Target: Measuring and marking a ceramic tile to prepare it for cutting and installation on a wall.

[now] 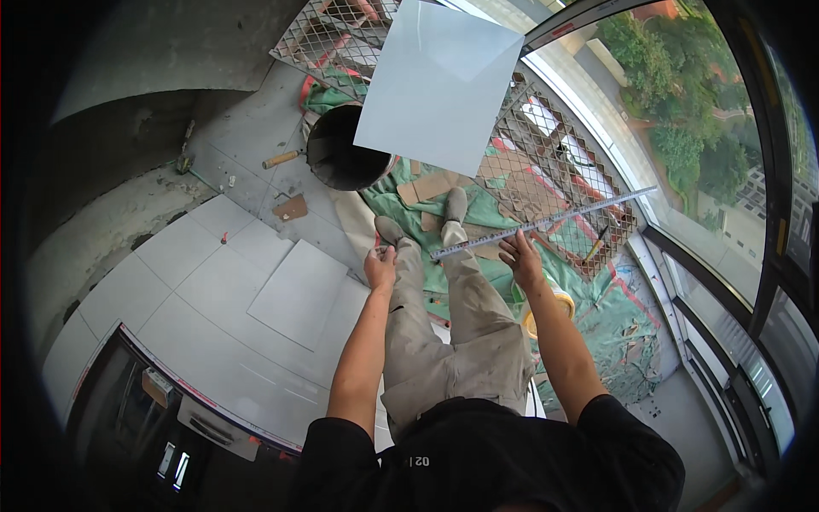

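Note:
A long metal ruler (pixel 563 216) slants across in front of my legs, rising toward the window on the right. My right hand (pixel 522 258) is closed on it, with the thumb and fingers pinching it left of its middle. My left hand (pixel 380 266) hovers beside my knee, away from the ruler's left end. Its fingers are curled together, and whatever they may hold is too small to make out. Ahead of both hands, a large pale square tile (pixel 439 90) rests over a black bucket (pixel 345 149) and a metal mesh.
White floor tiles (pixel 205 282) cover the left side, with a loose tile (pixel 299 294) on top. Green sheeting (pixel 486 205), cardboard pieces (pixel 431 185) and rusty mesh (pixel 546 162) lie ahead. A yellow-rimmed bucket (pixel 563 305) stands beside my right forearm. Tall windows (pixel 682 128) line the right.

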{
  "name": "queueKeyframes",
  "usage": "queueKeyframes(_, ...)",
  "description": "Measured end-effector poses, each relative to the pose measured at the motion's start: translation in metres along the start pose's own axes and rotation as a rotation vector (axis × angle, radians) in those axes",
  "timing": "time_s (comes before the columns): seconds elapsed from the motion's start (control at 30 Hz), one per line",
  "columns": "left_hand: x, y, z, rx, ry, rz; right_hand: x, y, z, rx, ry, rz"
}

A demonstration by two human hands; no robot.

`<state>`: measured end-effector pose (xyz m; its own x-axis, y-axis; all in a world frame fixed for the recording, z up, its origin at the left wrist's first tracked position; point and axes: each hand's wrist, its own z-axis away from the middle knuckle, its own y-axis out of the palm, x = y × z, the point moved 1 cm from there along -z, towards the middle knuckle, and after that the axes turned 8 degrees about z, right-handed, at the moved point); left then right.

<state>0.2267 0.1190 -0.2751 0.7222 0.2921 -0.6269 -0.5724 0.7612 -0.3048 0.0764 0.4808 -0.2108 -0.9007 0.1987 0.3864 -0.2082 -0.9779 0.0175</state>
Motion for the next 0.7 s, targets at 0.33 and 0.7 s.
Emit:
queueKeyframes(0.33, -0.065, -0.016, 0.103, 0.118, 0.351, -0.340, -0.004, 0.006, 0.026, -0.157, -0.298, 0.104)
queueKeyframes(0.7, -0.245, 0.129, 0.214, 1.003, 0.425, -0.277, -0.053, 0.092, 0.186, 0.046, -0.897, 0.507)
